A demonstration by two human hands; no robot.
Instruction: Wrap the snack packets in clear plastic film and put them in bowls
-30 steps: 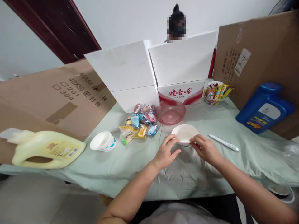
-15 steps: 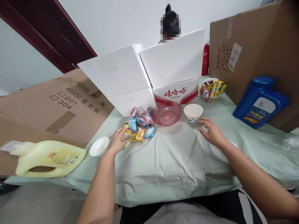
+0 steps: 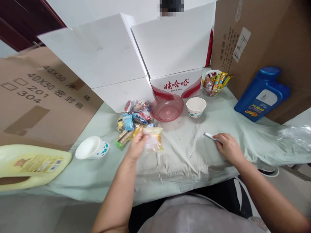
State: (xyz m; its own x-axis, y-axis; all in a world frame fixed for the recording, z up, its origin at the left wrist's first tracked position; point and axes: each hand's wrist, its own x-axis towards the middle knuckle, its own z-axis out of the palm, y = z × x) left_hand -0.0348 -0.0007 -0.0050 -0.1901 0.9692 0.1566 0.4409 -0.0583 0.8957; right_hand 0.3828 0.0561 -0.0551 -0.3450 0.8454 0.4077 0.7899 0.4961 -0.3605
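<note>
My left hand [image 3: 136,146] grips a clear snack packet [image 3: 154,139] with yellow contents and holds it just above the cloth, near the pile of wrapped snacks [image 3: 133,118]. My right hand [image 3: 227,147] rests on the cloth with its fingers curled over the end of a white pen [image 3: 209,136]. A white paper bowl [image 3: 196,106] stands upright beside a pink plastic bowl [image 3: 167,109]. Another white bowl [image 3: 91,148] lies tipped at the left.
A yellow jug [image 3: 29,165] lies at the left table edge and a blue jug [image 3: 262,94] at the right. White boxes [image 3: 170,51] and brown cardboard [image 3: 262,35] wall the back. A glass bowl of snacks [image 3: 215,83] sits behind. Another person is partly seen behind the boxes.
My left hand has picked a packet from the snack pile and drawn it toward me. My right hand has moved back from the white bowl onto the pen. The view has tilted down.
</note>
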